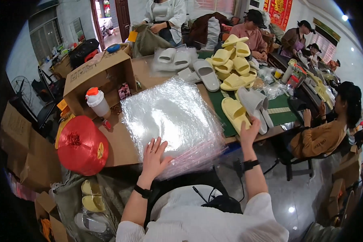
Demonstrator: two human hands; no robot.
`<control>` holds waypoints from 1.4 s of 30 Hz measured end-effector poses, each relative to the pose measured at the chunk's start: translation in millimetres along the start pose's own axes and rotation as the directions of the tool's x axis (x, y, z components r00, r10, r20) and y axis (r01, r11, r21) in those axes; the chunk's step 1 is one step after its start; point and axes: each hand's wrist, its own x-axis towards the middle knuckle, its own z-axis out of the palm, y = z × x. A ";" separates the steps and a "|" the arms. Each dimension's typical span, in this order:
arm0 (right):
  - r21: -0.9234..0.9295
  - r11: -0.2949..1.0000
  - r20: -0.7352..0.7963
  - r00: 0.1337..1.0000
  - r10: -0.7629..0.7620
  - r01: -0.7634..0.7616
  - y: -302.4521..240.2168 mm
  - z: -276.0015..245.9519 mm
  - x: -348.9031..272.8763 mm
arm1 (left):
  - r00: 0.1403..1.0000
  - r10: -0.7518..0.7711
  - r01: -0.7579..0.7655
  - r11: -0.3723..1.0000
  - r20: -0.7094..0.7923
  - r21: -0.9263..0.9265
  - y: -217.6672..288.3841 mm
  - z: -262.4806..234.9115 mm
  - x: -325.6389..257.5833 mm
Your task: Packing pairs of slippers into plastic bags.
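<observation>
My left hand [154,159] lies open, fingers spread, on a stack of clear plastic bags [165,109] with pinkish edges at the table's front. At the right, my right hand [251,131] is at the heel end of a yellow slipper [233,111], with its thumb and fingers about the heel edge. The slipper lies sole down on a green mat [281,115]. Just beyond that hand, grey slippers [252,104] lean together. A pile of yellow slippers [234,64] rises behind, with another grey slipper [207,74] to its left.
Left of the bags stand an open cardboard box [103,66], a white bottle with an orange lid [97,101] and a red roll of plastic twine [82,145]. Bagged light slippers [175,58] lie at the back. A co-worker [326,125] sits at the right; others work farther off.
</observation>
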 end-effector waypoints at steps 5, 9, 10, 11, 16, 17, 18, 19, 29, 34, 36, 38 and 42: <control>-0.409 0.912 0.141 0.986 0.092 -0.026 37.4 -3.9 43.7 | 1.000 -0.009 0.009 1.000 0.005 0.002 -0.4 0.0 0.1; -0.421 0.899 0.153 0.986 -0.058 0.119 69.5 -5.7 76.6 | 1.000 -0.009 0.009 1.000 0.028 0.002 -2.1 1.2 1.0; -0.249 0.967 0.190 0.982 -0.011 0.059 89.9 -8.9 93.2 | 1.000 -0.004 0.004 1.000 0.024 -0.002 -0.4 0.2 2.9; -0.065 0.998 0.243 0.970 0.027 -0.012 91.5 -9.5 102.2 | 1.000 -0.008 0.007 1.000 0.025 0.010 0.2 -2.5 1.3; -0.371 0.920 0.067 0.984 0.166 -0.130 110.7 6.5 125.7 | 0.999 -0.024 0.023 0.999 0.029 0.033 -1.1 -3.1 -3.7; -0.469 0.868 0.119 0.962 0.246 -0.164 119.0 11.2 133.2 | 0.999 -0.023 0.022 0.999 0.033 0.028 -0.1 -2.7 -2.4; -0.563 0.805 0.161 0.930 0.329 -0.188 127.8 13.7 137.7 | 0.999 -0.023 0.022 0.999 0.038 0.023 0.5 -2.1 -0.7; -0.560 0.808 0.167 0.929 0.329 -0.185 131.5 17.3 139.2 | 0.999 -0.029 0.028 0.999 0.038 0.028 -0.1 -2.1 -0.7; -0.210 0.975 0.079 0.993 0.090 -0.072 104.9 2.0 116.8 | 1.000 -0.013 0.012 0.999 0.020 0.039 0.4 -2.8 -2.4; -0.043 0.988 0.140 0.980 -0.142 0.149 9.9 -20.2 106.8 | 0.998 -0.046 0.046 0.999 0.033 0.000 -0.9 -2.3 -2.4; -0.020 0.990 0.232 0.964 -0.132 0.141 -39.1 -28.6 92.5 | 0.999 -0.040 0.040 0.999 0.035 -0.004 -1.8 -1.9 -1.5; 0.051 0.974 0.303 0.926 -0.226 0.221 -73.9 -23.4 74.1 | 0.998 -0.037 0.037 0.999 0.040 0.002 -1.7 -2.4 -1.1; 0.163 0.986 0.543 0.833 -0.107 0.020 -139.9 1.3 26.9 | 0.998 -0.036 0.036 0.999 0.045 0.013 -5.1 -0.3 -5.9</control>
